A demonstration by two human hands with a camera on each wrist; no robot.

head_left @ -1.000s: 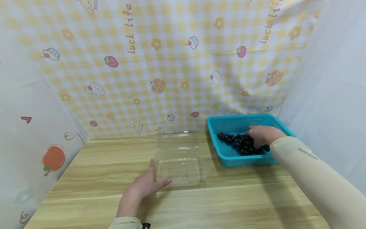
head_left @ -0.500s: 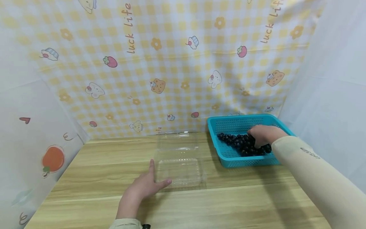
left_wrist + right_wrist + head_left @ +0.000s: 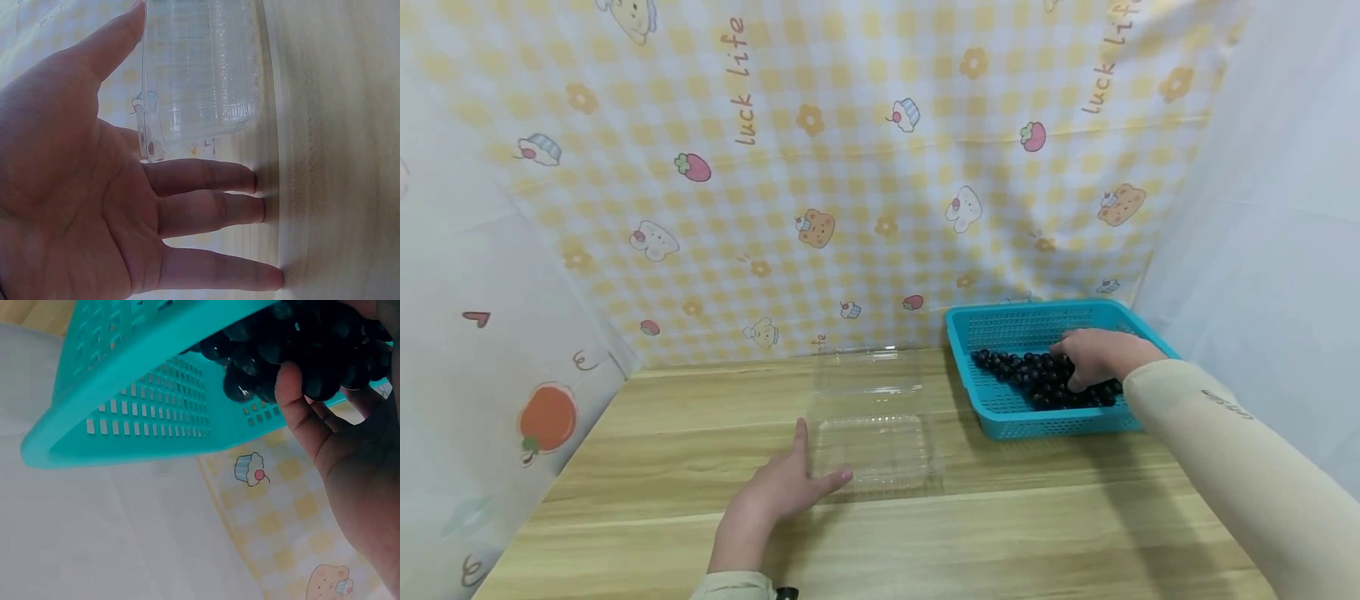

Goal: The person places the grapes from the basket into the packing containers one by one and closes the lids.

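Note:
A bunch of dark grapes (image 3: 1026, 375) lies in a turquoise plastic basket (image 3: 1060, 425) at the back right of the table. My right hand (image 3: 1097, 354) reaches over the rim and grips the grapes from above. In the right wrist view the thumb (image 3: 297, 403) presses on one side of the bunch (image 3: 250, 359), with other fingers partly hidden beyond it. A clear plastic clamshell box (image 3: 872, 454) stands with its lid raised in the middle. At the box's left front corner, my left hand (image 3: 778, 487) rests with fingers spread straight and thumb along the front edge.
The wood-grain table (image 3: 647, 475) ends at a yellow checked cloth (image 3: 850, 183) hanging behind it. White sheets hang at the left (image 3: 467, 375) and right (image 3: 1262, 250). The basket stands near the back cloth and the right sheet.
My right hand has shifted slightly to the right inside the basket, and the right end of the grapes has moved with it. My left hand and the box stay in place.

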